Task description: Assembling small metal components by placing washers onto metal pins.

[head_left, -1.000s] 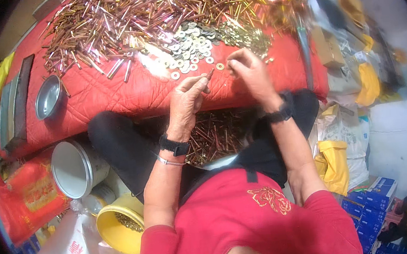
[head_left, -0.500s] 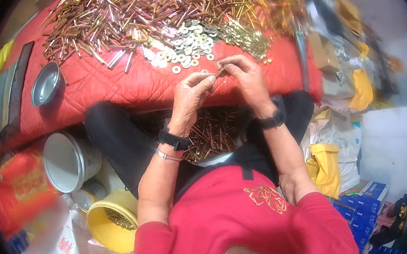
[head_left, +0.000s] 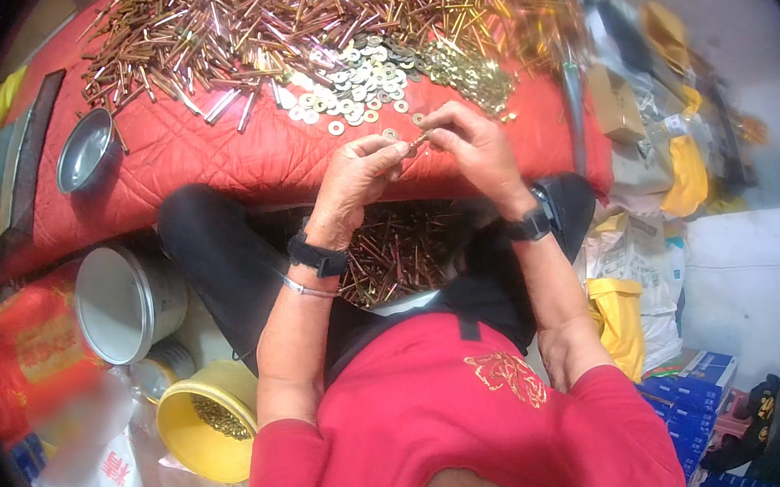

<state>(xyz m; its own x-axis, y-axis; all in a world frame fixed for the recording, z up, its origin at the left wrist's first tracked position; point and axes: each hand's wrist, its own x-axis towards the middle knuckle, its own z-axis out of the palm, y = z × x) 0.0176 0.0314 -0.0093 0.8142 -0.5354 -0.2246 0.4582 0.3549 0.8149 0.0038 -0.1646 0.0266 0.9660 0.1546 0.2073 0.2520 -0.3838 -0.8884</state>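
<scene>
A small copper-coloured rod [head_left: 417, 145] is pinched in the left hand [head_left: 356, 177] above the red cover [head_left: 254, 174], its long axis slanted forward and rightward to the right hand [head_left: 477, 147], by whose curled fingertips the far end is met, though whether gripped cannot be told.

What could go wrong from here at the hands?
The small part in the left hand, with the right hand at its tip, might slip and drop among the metal pieces below. Either hand could also brush the loose washer lying close by on the red cover.
</scene>
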